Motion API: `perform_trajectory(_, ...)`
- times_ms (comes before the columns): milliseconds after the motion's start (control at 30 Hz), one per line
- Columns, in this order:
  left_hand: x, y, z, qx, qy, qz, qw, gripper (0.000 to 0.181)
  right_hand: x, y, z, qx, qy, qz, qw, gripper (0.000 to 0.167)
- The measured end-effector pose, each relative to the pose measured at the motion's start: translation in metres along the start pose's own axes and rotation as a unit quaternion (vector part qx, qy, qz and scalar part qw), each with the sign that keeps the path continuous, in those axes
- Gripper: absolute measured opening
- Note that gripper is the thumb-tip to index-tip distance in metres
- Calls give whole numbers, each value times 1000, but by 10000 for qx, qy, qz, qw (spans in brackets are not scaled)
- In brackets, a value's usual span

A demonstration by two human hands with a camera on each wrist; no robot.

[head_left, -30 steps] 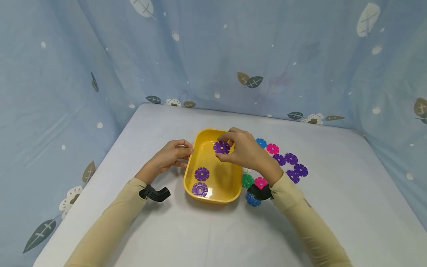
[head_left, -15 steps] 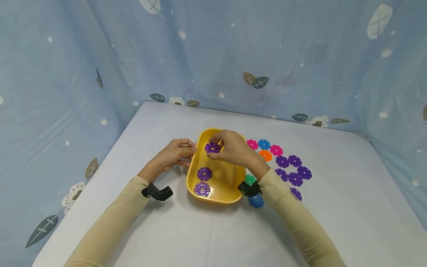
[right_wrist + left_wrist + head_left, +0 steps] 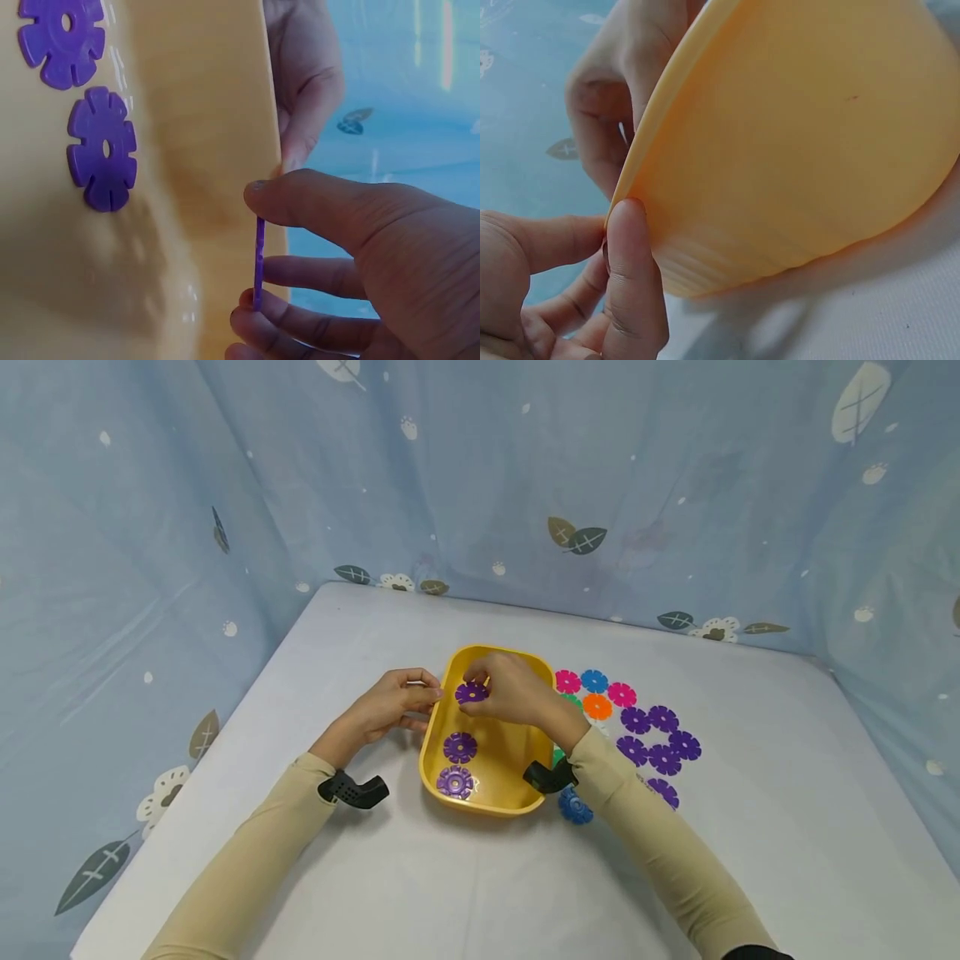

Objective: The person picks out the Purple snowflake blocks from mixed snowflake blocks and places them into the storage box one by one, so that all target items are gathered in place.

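From where I stand, the right hand (image 3: 517,692) has a notched purple disc (image 3: 471,692) pinched by its edges, thumb and fingertips only a disc's breadth apart, over the inside of the yellow tray (image 3: 498,764). To its left, the left hand (image 3: 393,702) nips the tray's rim between thumb and finger. Two more purple discs (image 3: 460,747) lie in the tray, nearer the person than the right hand. Right of that hand, an orange disc (image 3: 597,707) and a purple cluster (image 3: 664,759) lie on the tabletop (image 3: 420,885).
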State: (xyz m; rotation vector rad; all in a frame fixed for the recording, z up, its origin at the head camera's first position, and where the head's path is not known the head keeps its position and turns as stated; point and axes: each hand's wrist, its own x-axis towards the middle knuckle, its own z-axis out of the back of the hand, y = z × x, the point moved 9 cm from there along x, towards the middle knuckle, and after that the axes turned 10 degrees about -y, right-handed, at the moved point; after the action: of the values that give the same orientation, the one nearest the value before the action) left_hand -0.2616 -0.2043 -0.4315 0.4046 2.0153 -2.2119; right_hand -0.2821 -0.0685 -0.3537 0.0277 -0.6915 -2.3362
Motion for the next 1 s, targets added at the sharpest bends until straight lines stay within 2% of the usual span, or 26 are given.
perform_trajectory(333,-1,1,0,-89,-12,-39,10000,22,11,-3,-27,-170,553,-40,9983,40)
perform_trajectory(633,0,3,0,-143,21,-30,9999,21,13,-12,-51,-409,1034,-274,9934,39)
perform_trajectory(867,-1,3,0,-108,-46,-7,9999,20,13,-11,-54,-463,998,-301,9935,40)
perform_trajectory(1000,-1,1,2,-125,-53,-34,9999,19,15,-8,-53,-603,968,-212,9932,31)
